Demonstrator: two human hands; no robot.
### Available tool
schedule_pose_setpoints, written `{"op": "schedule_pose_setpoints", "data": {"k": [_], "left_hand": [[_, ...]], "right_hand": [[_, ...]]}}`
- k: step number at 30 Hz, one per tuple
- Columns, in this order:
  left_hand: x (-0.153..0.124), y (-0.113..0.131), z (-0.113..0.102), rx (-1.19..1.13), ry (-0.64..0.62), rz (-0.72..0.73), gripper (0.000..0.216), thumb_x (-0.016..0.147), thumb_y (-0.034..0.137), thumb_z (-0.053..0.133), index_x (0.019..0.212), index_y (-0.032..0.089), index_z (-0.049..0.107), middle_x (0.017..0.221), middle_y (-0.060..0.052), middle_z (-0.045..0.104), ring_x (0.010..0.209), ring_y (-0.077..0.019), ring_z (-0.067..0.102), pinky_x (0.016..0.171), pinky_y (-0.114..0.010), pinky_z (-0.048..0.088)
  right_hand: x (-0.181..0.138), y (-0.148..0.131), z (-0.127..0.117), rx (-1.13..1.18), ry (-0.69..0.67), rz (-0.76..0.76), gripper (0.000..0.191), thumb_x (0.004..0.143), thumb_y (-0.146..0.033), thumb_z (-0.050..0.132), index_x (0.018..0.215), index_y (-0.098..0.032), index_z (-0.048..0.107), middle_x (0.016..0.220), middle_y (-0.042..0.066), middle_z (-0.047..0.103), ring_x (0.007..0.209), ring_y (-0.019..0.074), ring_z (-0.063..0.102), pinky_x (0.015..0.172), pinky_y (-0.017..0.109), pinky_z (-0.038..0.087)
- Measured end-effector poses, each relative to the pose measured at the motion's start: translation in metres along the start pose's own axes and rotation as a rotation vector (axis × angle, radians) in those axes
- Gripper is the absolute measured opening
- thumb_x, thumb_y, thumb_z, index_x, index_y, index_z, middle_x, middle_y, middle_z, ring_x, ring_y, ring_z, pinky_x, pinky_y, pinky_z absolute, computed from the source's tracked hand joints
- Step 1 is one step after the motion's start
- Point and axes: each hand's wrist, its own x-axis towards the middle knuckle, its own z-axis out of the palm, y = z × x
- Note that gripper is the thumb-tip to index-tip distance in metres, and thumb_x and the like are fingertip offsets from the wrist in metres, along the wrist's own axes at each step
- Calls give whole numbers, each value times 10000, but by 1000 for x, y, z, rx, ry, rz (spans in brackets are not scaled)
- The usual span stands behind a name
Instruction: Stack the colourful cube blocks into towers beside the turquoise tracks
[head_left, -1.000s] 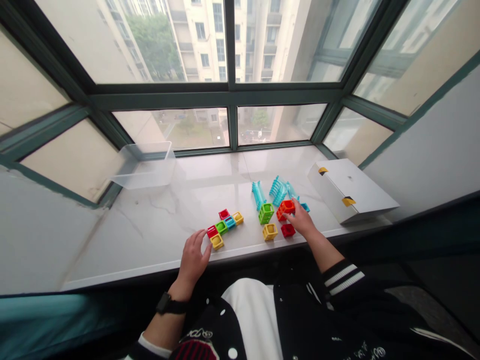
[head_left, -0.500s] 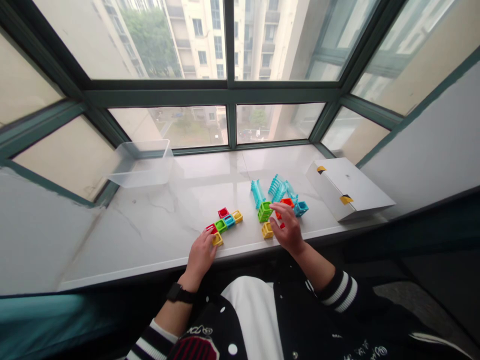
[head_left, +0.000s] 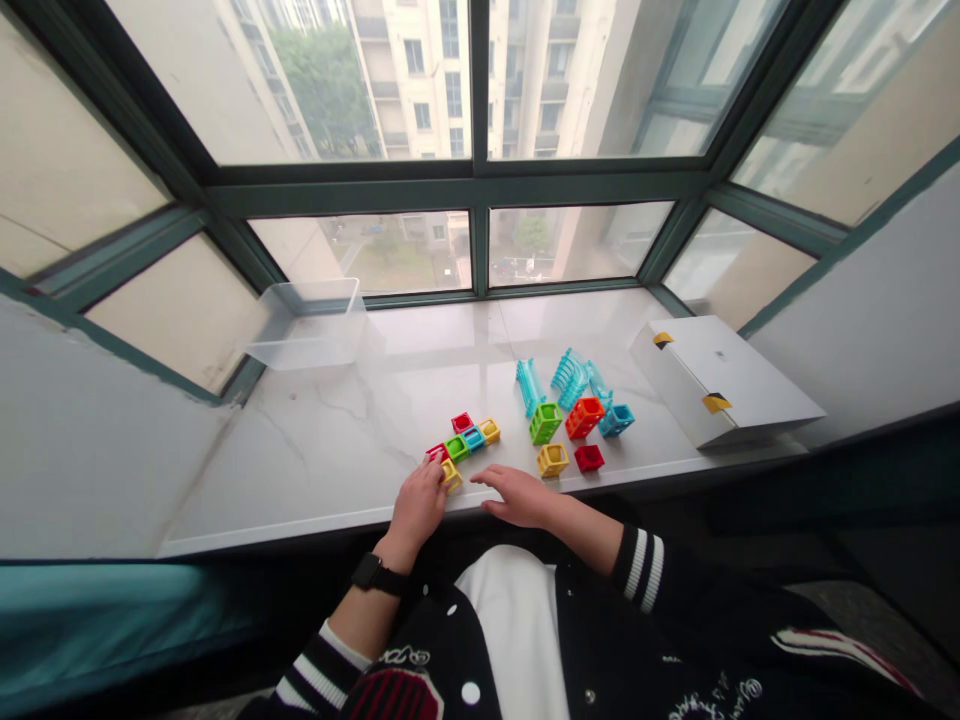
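On the sill, small hollow toy blocks sit joined in a row: a green block (head_left: 457,448), a blue block (head_left: 473,438) and a yellow block (head_left: 490,431), with a red block (head_left: 461,423) on the far side. At the near left end, my left hand (head_left: 420,503) grips another red block (head_left: 435,453) and a yellow block (head_left: 451,474), its fingers partly covering them. My right hand (head_left: 517,497) hovers near the sill's front edge, thumb and fingers apart, holding nothing. It is just right of that near yellow block.
To the right stand loose blocks: green (head_left: 545,424), orange-red (head_left: 584,418), yellow (head_left: 553,460), red (head_left: 589,458) and blue (head_left: 616,420). Behind them lie clear blue track pieces (head_left: 529,387). A clear plastic bin (head_left: 307,352) is back left; a white box (head_left: 739,385) is at right.
My right hand has moved left and nearer, away from the loose blocks toward my left hand. My left hand stays at the joined row. The view has shifted slightly.
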Motion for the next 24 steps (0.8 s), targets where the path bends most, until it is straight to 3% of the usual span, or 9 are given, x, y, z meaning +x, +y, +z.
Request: {"op": "schedule_pose_setpoints", "data": {"k": [4, 11, 16, 19, 22, 24], "left_hand": [[1, -1, 1, -38, -9, -68, 350, 1001, 246, 487, 1314, 200, 637, 1363, -163, 694, 1361, -326, 622, 1118, -517, 519], [1, -12, 8, -156, 17, -139, 475, 997, 327, 484, 1446, 214, 596, 1484, -152, 646, 1422, -316, 579, 1194, -539, 461], [6, -19, 0, -310, -31, -193, 470, 972, 369, 495, 1388, 204, 640, 1481, -143, 658, 1441, -312, 567, 1219, -532, 434], [7, -16, -12, -430, -52, -215, 377, 990, 426, 486, 1239, 210, 668, 1480, -139, 659, 1411, -310, 591, 1202, -526, 444], [7, -5, -24, -526, 17, -239, 285, 1003, 487, 508, 1028, 230, 629, 1523, -135, 622, 1429, -313, 569, 1220, -529, 411], [7, 7, -32, -596, 70, -233, 280, 1013, 511, 521, 988, 238, 583, 1481, -132, 647, 1401, -305, 588, 1211, -516, 417]], "right_hand": [[-4, 2, -1, 2, -5, 25, 481, 906, -224, 754, 1379, -230, 669, 1317, 126, 716, 1194, 298, 707, 1059, 453, 564], [-14, 6, -2, 19, -4, 39, 439, 918, -242, 748, 1352, -252, 685, 1301, 101, 723, 1117, 264, 726, 1024, 413, 577], [-18, 6, -2, 51, -7, 39, 435, 918, -243, 748, 1347, -253, 683, 1292, 96, 724, 1106, 247, 726, 1016, 404, 579], [-20, 7, -3, 83, 11, 33, 443, 913, -228, 748, 1349, -241, 675, 1279, 99, 729, 1098, 248, 731, 1023, 422, 581], [-21, 9, -3, 155, 54, 34, 468, 905, -209, 750, 1363, -246, 659, 1253, 93, 741, 1062, 241, 740, 994, 436, 603], [-21, 10, -2, 218, 105, 33, 508, 909, -208, 747, 1401, -256, 629, 1236, 91, 742, 1036, 230, 742, 961, 432, 622]]}}
